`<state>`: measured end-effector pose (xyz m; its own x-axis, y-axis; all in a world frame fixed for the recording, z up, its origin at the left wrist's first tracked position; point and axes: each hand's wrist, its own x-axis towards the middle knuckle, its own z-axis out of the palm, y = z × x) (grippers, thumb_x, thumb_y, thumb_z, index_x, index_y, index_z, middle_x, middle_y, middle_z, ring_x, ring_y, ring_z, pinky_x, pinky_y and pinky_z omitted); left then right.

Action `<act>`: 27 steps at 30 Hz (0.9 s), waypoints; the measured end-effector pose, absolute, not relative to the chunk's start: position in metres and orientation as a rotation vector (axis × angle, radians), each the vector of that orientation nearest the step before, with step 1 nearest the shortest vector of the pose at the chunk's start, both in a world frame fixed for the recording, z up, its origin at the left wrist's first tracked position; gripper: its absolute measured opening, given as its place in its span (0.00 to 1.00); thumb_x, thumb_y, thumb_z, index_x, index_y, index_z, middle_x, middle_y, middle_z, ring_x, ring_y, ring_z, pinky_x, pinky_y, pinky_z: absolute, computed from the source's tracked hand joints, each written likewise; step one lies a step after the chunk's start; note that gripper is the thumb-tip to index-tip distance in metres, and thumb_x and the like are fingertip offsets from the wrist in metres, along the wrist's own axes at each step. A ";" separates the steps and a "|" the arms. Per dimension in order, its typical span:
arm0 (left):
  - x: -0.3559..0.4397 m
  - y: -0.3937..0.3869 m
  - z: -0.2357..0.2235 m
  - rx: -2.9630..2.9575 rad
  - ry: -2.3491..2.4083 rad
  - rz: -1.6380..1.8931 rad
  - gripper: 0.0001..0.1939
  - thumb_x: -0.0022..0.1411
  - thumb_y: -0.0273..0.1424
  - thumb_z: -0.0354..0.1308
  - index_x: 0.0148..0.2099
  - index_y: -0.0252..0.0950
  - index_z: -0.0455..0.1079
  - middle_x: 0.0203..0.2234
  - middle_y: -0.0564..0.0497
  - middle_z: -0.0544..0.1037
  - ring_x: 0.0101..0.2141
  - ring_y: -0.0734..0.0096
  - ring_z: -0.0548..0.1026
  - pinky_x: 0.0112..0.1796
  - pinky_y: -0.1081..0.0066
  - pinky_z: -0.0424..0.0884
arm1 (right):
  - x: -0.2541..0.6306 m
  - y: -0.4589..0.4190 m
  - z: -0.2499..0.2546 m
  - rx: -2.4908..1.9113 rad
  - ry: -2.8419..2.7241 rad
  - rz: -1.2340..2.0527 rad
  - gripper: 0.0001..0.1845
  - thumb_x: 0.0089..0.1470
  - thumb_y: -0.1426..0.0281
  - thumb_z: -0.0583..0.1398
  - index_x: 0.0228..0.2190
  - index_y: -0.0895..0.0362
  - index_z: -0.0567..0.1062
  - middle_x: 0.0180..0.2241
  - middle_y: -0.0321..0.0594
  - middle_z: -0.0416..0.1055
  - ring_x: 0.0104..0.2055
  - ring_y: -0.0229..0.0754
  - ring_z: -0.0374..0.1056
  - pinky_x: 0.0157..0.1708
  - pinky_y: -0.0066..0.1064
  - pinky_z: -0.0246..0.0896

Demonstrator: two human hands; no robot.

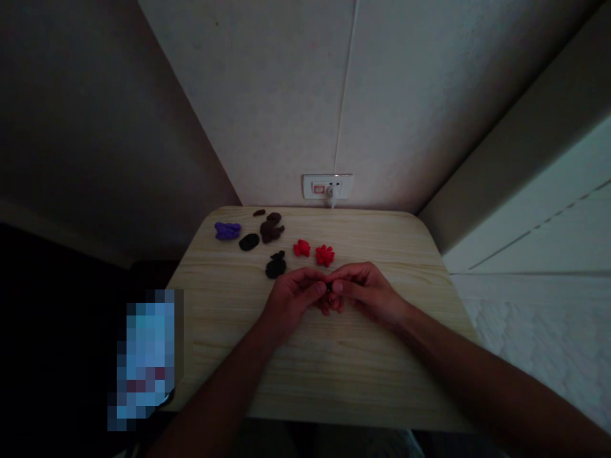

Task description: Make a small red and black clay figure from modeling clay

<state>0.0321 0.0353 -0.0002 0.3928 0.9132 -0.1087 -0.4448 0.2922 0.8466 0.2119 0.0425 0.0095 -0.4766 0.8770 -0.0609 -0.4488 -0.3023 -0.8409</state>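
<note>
My left hand [296, 298] and my right hand [366, 292] meet over the middle of the wooden table. Between their thumbs and fingertips they pinch a small dark piece of modelling clay [329, 287], mostly covered by the fingers. Just beyond the hands lie two red clay pieces, a knobbly flower-like one [325, 255] and a smaller lump [301, 248]. Close to my left hand rests a black clay lump [275, 265] with a small piece at its top.
Farther left on the table [382, 375] are a flat black clay piece [249, 242], a brown clay lump [271, 230], a small brown strip [259, 212] and a purple clay lump [228, 231]. A wall socket [327, 187] with a plug sits behind. A blurred-out bright screen [150, 356] stands at the left edge.
</note>
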 end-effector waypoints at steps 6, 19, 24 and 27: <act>0.032 0.035 0.001 0.852 0.682 0.988 0.14 0.55 0.36 0.74 0.37 0.30 0.78 0.23 0.48 0.82 0.23 0.69 0.79 0.25 0.71 0.75 | 0.212 0.041 0.007 -0.701 -1.026 1.856 0.10 0.49 0.67 0.75 0.33 0.58 0.86 0.23 0.38 0.81 0.22 0.34 0.75 0.23 0.23 0.71; 0.033 0.036 -0.002 0.854 0.685 0.985 0.13 0.55 0.35 0.73 0.39 0.32 0.79 0.25 0.47 0.83 0.26 0.66 0.81 0.27 0.70 0.75 | 0.212 0.043 0.005 -0.697 -1.030 1.831 0.09 0.49 0.66 0.74 0.32 0.58 0.85 0.23 0.37 0.79 0.21 0.34 0.72 0.21 0.24 0.68; 0.033 0.036 -0.005 0.897 0.701 0.995 0.15 0.58 0.35 0.71 0.45 0.32 0.80 0.29 0.45 0.84 0.28 0.65 0.81 0.30 0.68 0.75 | 0.216 0.047 0.005 -0.717 -1.055 1.769 0.14 0.47 0.65 0.75 0.36 0.58 0.85 0.24 0.37 0.79 0.22 0.34 0.72 0.21 0.24 0.67; 0.034 0.036 -0.005 0.914 0.730 1.015 0.13 0.58 0.34 0.71 0.43 0.32 0.80 0.28 0.46 0.84 0.27 0.66 0.80 0.30 0.68 0.75 | 0.217 0.048 0.005 -0.774 -1.120 1.675 0.12 0.47 0.67 0.75 0.35 0.58 0.85 0.24 0.37 0.79 0.22 0.34 0.72 0.22 0.24 0.68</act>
<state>0.0341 0.0359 -0.0048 0.3629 0.9272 -0.0932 -0.3832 0.2396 0.8920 0.2168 0.0477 0.0048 -0.3548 0.9349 -0.0005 -0.3565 -0.1357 -0.9244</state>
